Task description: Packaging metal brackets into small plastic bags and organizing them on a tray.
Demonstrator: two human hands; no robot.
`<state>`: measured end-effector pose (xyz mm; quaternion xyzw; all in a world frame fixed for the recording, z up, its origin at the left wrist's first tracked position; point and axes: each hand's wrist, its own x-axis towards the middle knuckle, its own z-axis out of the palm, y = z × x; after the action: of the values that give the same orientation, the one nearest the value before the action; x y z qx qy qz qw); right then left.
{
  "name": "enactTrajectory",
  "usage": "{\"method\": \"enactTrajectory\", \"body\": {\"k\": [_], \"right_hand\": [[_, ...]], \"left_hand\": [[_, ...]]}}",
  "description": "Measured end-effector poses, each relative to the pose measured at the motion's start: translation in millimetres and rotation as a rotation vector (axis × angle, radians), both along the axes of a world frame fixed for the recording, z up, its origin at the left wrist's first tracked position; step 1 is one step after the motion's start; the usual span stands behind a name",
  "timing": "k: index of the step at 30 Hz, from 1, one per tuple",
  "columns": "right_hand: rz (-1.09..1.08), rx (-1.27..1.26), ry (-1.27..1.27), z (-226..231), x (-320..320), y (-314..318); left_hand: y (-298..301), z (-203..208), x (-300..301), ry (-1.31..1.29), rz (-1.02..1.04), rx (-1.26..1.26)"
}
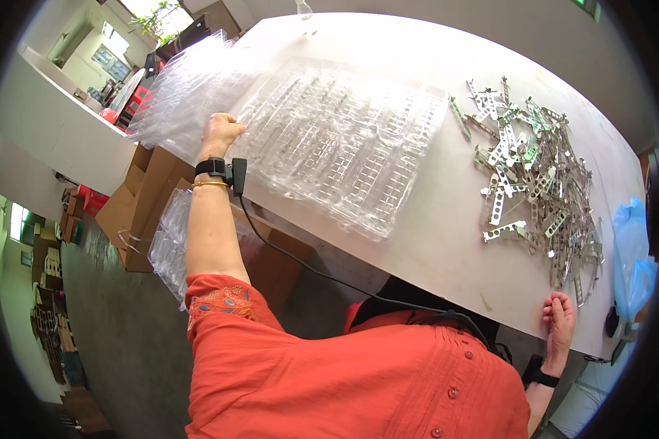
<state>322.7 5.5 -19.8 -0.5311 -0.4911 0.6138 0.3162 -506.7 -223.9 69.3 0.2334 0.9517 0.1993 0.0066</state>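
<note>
At the left edge of a clear plastic blister tray (344,146), my left hand (221,134) is closed, its fingers pinching the plastic rim. The tray lies on the white table with rows of moulded slots; shiny film or a further layer covers it, so I cannot tell how many layers there are. Low on the right, my right hand (560,318) rests by the table's near edge with its fingers curled in and nothing seen in them. Just beyond it lies a loose heap of perforated silver metal strips (538,175), some with a green sheen.
A stack of clear plastic trays (187,91) overhangs the white table's (322,245) left side. Below stand an open cardboard box (143,197) and bagged clear plastic (170,245). A blue plastic bag (632,252) hangs at the right edge. A black cable (293,260) runs from my left wrist.
</note>
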Motion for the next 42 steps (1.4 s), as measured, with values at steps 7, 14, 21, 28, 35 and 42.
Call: {"method": "enactTrajectory", "body": {"k": [7, 14, 21, 28, 35, 42], "right_hand": [[-0.001, 0.002, 0.013, -2.3, 2.1, 0.0], [-0.007, 0.010, 0.032, -5.2, 5.7, -4.5], [0.030, 0.013, 0.017, 8.1, -8.6, -2.7], [-0.028, -0.012, 0.102, 14.6, 6.3, -17.4], [-0.072, -0.040, 0.196, 10.3, 25.8, -24.4], [-0.088, -0.054, 0.210, 6.1, 28.9, -23.0]], "left_hand": [[-4.0, 2.0, 3.1, 0.216, -0.077, 0.176], [-25.5, 7.4, -10.3, 0.354, -0.082, 0.107], [-42.4, 43.1, 60.2, 0.408, -0.267, 0.345], [26.6, 90.2, 325.0, 0.563, -0.537, 0.546], [72.0, 34.6, 460.4, -0.045, -1.035, 0.684], [128.1, -9.5, 507.0, -0.268, -1.185, 0.587]]}}
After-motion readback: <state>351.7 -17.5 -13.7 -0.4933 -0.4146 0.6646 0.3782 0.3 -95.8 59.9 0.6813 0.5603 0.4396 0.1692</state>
